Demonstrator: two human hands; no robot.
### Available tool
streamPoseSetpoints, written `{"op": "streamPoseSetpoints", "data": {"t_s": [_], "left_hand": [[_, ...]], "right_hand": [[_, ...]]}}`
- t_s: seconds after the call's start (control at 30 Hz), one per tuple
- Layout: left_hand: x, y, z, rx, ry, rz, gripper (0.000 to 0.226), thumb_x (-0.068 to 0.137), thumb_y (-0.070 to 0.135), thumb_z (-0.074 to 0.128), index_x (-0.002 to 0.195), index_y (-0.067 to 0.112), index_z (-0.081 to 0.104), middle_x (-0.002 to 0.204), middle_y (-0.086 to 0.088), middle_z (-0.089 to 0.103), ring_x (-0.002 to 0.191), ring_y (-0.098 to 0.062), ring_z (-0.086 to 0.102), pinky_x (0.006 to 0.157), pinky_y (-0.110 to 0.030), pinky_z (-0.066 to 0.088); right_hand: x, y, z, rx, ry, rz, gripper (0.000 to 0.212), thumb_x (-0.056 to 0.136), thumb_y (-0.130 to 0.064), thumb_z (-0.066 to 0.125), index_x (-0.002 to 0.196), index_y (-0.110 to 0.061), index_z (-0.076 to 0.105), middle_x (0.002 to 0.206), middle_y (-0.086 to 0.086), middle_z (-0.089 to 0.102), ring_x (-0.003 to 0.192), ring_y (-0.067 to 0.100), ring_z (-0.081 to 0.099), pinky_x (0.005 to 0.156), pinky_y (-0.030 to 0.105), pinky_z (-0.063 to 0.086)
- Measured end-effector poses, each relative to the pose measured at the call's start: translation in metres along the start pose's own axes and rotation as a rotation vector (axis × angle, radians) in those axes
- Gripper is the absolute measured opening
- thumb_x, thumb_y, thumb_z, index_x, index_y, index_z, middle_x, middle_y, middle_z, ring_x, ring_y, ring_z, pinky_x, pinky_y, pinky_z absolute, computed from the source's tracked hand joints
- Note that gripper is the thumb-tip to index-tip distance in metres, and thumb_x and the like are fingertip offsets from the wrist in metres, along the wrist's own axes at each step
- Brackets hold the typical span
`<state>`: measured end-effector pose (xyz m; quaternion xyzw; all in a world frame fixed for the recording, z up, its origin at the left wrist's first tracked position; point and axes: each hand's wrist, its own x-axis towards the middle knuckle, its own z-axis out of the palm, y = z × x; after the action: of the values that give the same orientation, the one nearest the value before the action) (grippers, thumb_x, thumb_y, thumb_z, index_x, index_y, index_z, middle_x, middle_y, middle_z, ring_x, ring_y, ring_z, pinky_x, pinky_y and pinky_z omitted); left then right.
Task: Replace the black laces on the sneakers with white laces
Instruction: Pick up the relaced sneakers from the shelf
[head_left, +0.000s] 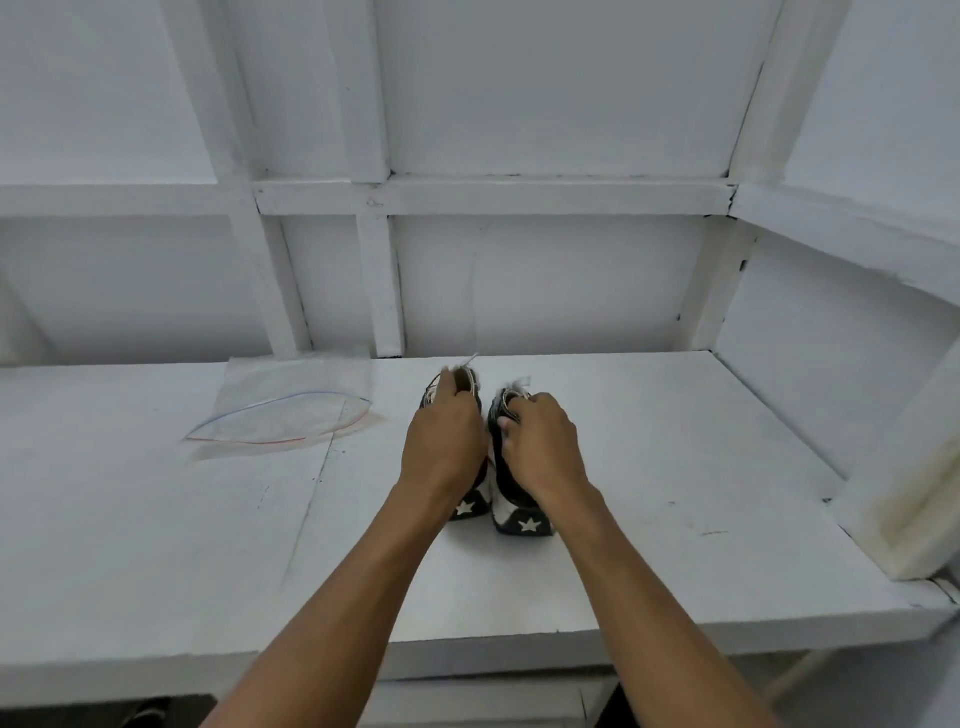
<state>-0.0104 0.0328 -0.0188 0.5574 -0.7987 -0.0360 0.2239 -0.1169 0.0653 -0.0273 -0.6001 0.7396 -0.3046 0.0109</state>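
Observation:
Two small black sneakers with white stars on the heels stand side by side on the white table (675, 467), heels toward me. My left hand (444, 447) grips the left sneaker (470, 506) from above, fingers curled at its opening. My right hand (540, 447) grips the right sneaker (522, 522) the same way, fingers hooked over its tongue. A thin white lace end (470, 359) sticks up past the left sneaker's toe. The hands hide most of both shoes, and no black laces can be made out.
A clear zip bag (283, 418) with a red and blue seal lies flat on the table to the left of the shoes. White framed wall panels close off the back and right side. The table's front edge runs below my forearms.

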Motion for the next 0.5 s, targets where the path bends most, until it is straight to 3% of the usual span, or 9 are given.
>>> {"op": "streamPoseSetpoints", "data": {"t_s": [0.13,0.2,0.27,0.33,0.4,0.43,0.5], "left_hand": [[-0.026,-0.029,-0.007,-0.026,0.083,0.034,0.018,0.098,0.010,0.044,0.087,0.000,0.055,0.137,-0.013,0.048,0.079,-0.040,0.056,0.064,-0.036,0.035],[-0.038,-0.043,-0.003,-0.133,0.147,0.046,0.017,0.098,0.012,0.048,0.098,0.000,0.060,0.138,-0.010,0.050,0.095,-0.037,0.061,0.072,-0.036,0.042],[-0.048,-0.053,0.003,-0.244,0.182,0.001,0.024,0.095,0.016,0.059,0.117,0.006,0.059,0.141,-0.007,0.046,0.110,-0.030,0.059,0.081,-0.034,0.045],[-0.054,-0.058,0.009,-0.422,0.163,-0.134,0.056,0.087,0.023,0.071,0.135,0.012,0.045,0.144,-0.004,0.042,0.121,-0.022,0.052,0.091,-0.032,0.045],[-0.056,-0.058,0.014,-0.608,0.095,-0.300,0.076,0.082,0.030,0.076,0.144,0.017,0.034,0.136,0.003,0.050,0.116,-0.016,0.053,0.092,-0.028,0.045],[-0.057,-0.057,0.015,-0.655,0.041,-0.349,0.069,0.084,0.031,0.074,0.141,0.018,0.038,0.123,0.006,0.058,0.107,-0.014,0.056,0.083,-0.021,0.045],[-0.058,-0.053,0.015,-0.664,-0.045,-0.373,0.030,0.091,0.029,0.065,0.116,0.014,0.057,0.091,0.009,0.061,0.093,-0.019,0.059,0.062,-0.012,0.036]], "right_hand": [[-0.019,-0.017,0.013,0.145,0.006,-0.031,0.018,0.093,-0.012,0.056,0.109,-0.008,0.064,0.109,0.010,0.063,0.103,0.027,0.057,0.076,0.025,0.034],[-0.027,-0.019,0.016,0.283,0.041,0.008,0.014,0.090,-0.009,0.060,0.104,-0.012,0.057,0.101,0.005,0.063,0.098,0.026,0.057,0.073,0.023,0.033],[-0.034,-0.018,0.018,0.449,0.072,0.124,0.029,0.087,-0.009,0.063,0.103,-0.017,0.041,0.092,-0.003,0.057,0.087,0.023,0.058,0.070,0.026,0.037],[-0.043,-0.012,0.020,0.613,0.075,0.259,0.044,0.085,-0.012,0.069,0.111,-0.019,0.034,0.092,-0.014,0.052,0.084,0.014,0.058,0.074,0.024,0.042],[-0.052,-0.004,0.027,0.639,0.000,0.328,0.045,0.084,-0.020,0.072,0.113,-0.024,0.039,0.093,-0.018,0.051,0.085,0.009,0.055,0.077,0.019,0.040],[-0.056,-0.001,0.031,0.628,-0.053,0.340,0.035,0.087,-0.025,0.070,0.110,-0.026,0.044,0.093,-0.016,0.054,0.088,0.010,0.056,0.078,0.021,0.041],[-0.059,-0.001,0.038,0.577,-0.108,0.375,0.017,0.092,-0.036,0.059,0.104,-0.025,0.053,0.101,-0.001,0.061,0.096,0.021,0.060,0.085,0.034,0.050]]}}
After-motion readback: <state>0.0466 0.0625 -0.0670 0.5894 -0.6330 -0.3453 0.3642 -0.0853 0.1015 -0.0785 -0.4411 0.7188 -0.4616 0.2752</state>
